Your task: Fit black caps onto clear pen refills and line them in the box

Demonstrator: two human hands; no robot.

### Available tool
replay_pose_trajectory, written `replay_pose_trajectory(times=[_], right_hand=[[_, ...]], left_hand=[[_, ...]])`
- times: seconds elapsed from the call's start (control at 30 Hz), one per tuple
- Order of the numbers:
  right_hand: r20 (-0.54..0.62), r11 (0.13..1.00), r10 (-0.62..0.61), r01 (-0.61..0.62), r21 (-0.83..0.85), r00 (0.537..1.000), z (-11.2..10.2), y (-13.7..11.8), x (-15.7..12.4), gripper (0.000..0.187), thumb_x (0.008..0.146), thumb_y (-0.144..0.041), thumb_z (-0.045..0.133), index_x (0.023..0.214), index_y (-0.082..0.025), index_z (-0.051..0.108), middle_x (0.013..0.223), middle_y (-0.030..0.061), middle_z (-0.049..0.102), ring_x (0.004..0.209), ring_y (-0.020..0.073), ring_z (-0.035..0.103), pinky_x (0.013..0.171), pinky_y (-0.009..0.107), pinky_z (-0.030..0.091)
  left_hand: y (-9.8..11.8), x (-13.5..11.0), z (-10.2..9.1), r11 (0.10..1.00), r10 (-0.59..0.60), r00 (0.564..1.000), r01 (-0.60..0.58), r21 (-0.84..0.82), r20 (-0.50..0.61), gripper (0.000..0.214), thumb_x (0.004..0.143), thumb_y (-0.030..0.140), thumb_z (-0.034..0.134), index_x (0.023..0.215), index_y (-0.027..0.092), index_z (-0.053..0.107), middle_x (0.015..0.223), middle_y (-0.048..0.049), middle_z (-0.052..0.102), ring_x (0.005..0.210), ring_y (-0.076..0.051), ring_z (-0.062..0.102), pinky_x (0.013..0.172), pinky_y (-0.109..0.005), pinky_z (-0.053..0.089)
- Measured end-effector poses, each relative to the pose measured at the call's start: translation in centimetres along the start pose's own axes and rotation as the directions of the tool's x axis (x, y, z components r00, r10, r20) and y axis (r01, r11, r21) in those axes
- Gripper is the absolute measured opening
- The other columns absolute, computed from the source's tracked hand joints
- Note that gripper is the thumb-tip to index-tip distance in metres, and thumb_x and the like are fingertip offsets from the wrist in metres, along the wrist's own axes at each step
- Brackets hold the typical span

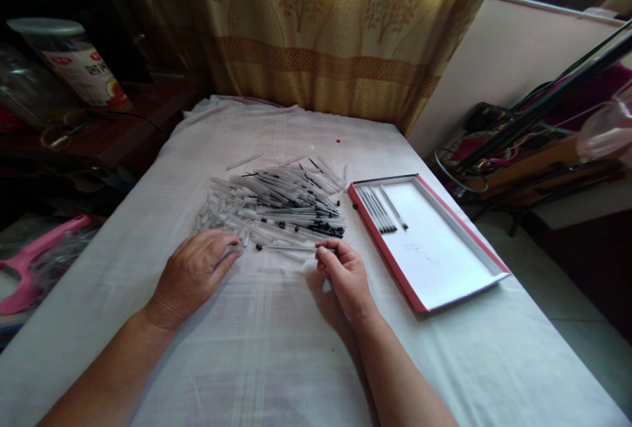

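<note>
In my right hand (343, 276), thumb and fingers pinch one end of a thin clear pen (291, 249) with a dark end plug, pointing left. My left hand (200, 269) rests at the near left edge of the pile, thumb and forefinger apart beside small clear pen caps (217, 216). Clear pen barrels (276, 183) and dark refills lie jumbled beyond both hands. Small black plugs (333, 229) are gathered at the pile's right side. To the right, a shallow red-edged box lid (444, 256) holds several pens (378, 210) in a row.
A white cloth (237, 361) covers the table. Tiny red (338, 141) and white bits lie towards the back. A gold curtain (316, 32) hangs behind. At left are a lidded plastic jar (81, 65) on a dark stand and a pink plastic object (29, 269).
</note>
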State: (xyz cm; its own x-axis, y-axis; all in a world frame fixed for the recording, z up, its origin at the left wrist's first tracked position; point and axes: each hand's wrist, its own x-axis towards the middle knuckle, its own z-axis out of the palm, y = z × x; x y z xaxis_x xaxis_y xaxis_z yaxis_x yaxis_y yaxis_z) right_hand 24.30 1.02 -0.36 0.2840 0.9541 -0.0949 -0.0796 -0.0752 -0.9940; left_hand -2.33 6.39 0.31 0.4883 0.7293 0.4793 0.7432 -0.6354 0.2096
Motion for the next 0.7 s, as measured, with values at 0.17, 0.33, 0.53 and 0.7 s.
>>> replay_pose_trajectory(times=[0.17,0.33,0.53,0.7], right_hand=[[0.007,0.999,-0.027,0.027,-0.019,1.0,-0.2,-0.3,-0.1,0.016,0.074,-0.034,0.066,0.08,-0.019,0.068,0.06,-0.0024,0.059,0.053,0.0117,0.052,0.053,0.024,0.041],[0.028,0.997,-0.034,0.036,-0.07,0.999,0.0,-0.5,-0.2,0.015,0.073,-0.034,0.065,0.076,-0.019,0.067,0.056,-0.003,0.056,0.051,0.0114,0.049,0.05,0.023,0.04],[0.037,0.997,0.018,-0.016,-0.069,0.999,0.2,-0.6,-0.3,0.018,0.07,-0.036,0.066,0.073,-0.019,0.067,0.054,-0.0032,0.055,0.045,0.0094,0.044,0.042,0.021,0.036],[0.173,0.987,0.105,-0.082,-0.135,0.979,-0.4,-0.6,-0.2,0.02,0.07,-0.033,0.068,0.079,-0.017,0.075,0.055,-0.0021,0.061,0.045,0.0098,0.049,0.043,0.021,0.039]], left_hand=[[1.8,0.1,0.9,0.996,0.08,0.997,-0.08,-0.046,-0.001,0.025,0.098,0.037,0.046,0.101,0.021,0.066,0.088,-0.0048,0.072,0.081,-0.021,0.067,0.076,-0.033,0.052],[2.1,0.0,1.1,0.994,0.08,0.997,-0.079,-0.078,0.012,0.023,0.098,0.036,0.047,0.103,0.022,0.064,0.09,-0.0043,0.073,0.083,-0.021,0.067,0.077,-0.033,0.051],[2.4,0.0,1.1,0.991,0.085,0.996,-0.081,-0.11,0.031,0.024,0.098,0.036,0.047,0.103,0.021,0.065,0.091,-0.0053,0.073,0.083,-0.022,0.066,0.076,-0.034,0.051],[3.0,0.0,1.2,0.972,0.044,0.998,-0.033,-0.231,0.042,0.025,0.098,0.036,0.048,0.101,0.021,0.066,0.091,-0.0054,0.073,0.083,-0.019,0.068,0.078,-0.031,0.052]])
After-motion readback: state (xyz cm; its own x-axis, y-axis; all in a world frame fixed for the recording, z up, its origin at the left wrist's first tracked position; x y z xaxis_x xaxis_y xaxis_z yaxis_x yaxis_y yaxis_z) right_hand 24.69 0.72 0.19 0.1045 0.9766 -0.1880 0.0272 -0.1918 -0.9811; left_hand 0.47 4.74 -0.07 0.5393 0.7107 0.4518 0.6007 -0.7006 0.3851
